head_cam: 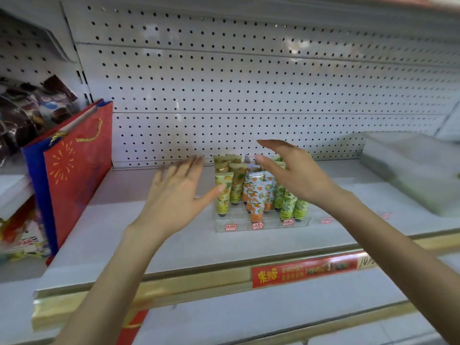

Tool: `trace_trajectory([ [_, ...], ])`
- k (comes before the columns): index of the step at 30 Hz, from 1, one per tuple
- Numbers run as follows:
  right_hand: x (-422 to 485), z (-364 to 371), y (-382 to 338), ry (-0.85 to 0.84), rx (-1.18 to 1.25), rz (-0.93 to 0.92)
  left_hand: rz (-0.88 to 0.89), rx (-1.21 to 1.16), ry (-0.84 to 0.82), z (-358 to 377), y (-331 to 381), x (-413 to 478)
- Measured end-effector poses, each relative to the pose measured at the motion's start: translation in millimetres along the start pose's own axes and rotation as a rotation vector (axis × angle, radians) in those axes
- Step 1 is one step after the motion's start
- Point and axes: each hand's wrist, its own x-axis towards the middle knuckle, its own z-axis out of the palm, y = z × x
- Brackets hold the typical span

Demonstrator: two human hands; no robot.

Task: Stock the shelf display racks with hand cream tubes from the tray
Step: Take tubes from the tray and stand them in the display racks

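A clear acrylic display rack (261, 224) stands on the white shelf (149, 232), holding several hand cream tubes (257, 195) upright in yellow, orange and green prints. Small red price labels line the rack's front. My left hand (179, 192) hovers just left of the rack, fingers spread, thumb close to a yellow tube. On the rack's right side my right hand (296, 173) is raised above the green tubes, fingers apart and holding nothing. No tray is in view.
A red and blue gift bag (74, 170) stands at the shelf's left end. Dark snack packets (32, 108) lie behind it. Pegboard (249, 83) backs the shelf. A translucent box (418, 170) sits at the right. A red price strip (306, 270) runs along the front edge.
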Motion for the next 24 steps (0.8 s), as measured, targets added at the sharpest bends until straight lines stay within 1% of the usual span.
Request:
trace_trajectory([
  [5,-34.0,-8.8,21.3,-0.011,-0.351,0.1,0.068,0.012,-0.003,-0.4,18.9,-1.1],
  [8,-49.4,-15.8,32.1,-0.05,-0.484,0.183,0.087,0.064,-0.011,-3.1,24.9,-2.9],
  [10,-58.2,-21.3,39.9,-0.057,-0.55,0.206,0.083,0.099,-0.014,-5.1,28.9,-2.6],
  [12,-65.6,-26.6,50.7,-0.063,-0.577,0.222,0.079,0.115,-0.012,-7.3,36.5,-1.2],
  [18,-88.2,-54.6,93.7,-0.058,-0.555,0.241,0.077,0.175,-0.022,-11.0,81.5,10.0],
  [24,-124.9,-93.4,152.4,-0.037,-0.502,0.288,0.117,0.141,-0.01,0.8,167.6,24.8],
])
